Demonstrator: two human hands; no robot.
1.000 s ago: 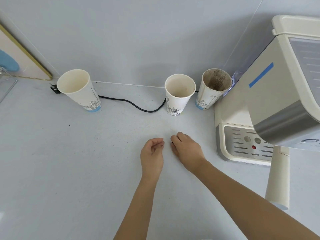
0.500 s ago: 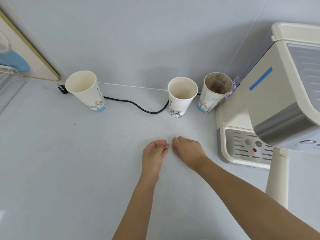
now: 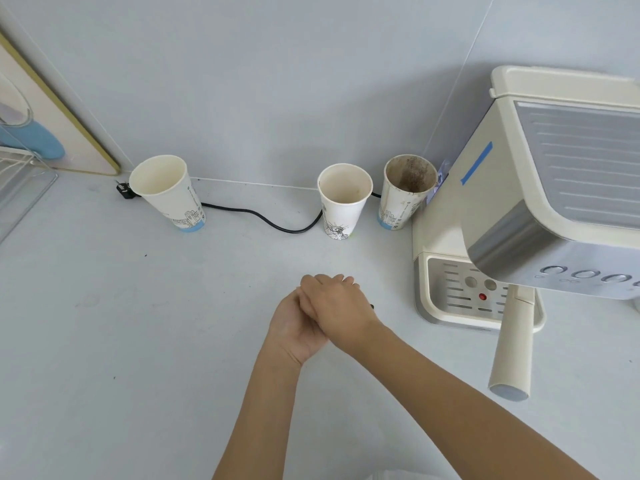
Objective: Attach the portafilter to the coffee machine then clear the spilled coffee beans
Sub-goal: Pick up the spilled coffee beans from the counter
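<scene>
The cream coffee machine (image 3: pixel 540 188) stands at the right. The portafilter's cream handle (image 3: pixel 512 351) sticks out toward me from under its head, above the drip tray (image 3: pixel 460 292). In the middle of the white counter my left hand (image 3: pixel 294 332) lies palm up. My right hand (image 3: pixel 337 303) rests across its fingers and hides what is in the palm. One small dark coffee bean (image 3: pixel 372 306) lies on the counter by my right hand's edge.
Three paper cups stand along the back wall: one at the left (image 3: pixel 169 192), one in the middle (image 3: pixel 343 202), and a coffee-stained one (image 3: pixel 405 192) beside the machine. A black cable (image 3: pixel 263 218) runs behind them. A clear rack (image 3: pixel 17 178) sits at the far left.
My hands were side by side, palms down, on the counter. Now the left hand is turned palm up and the right hand has moved over it.
</scene>
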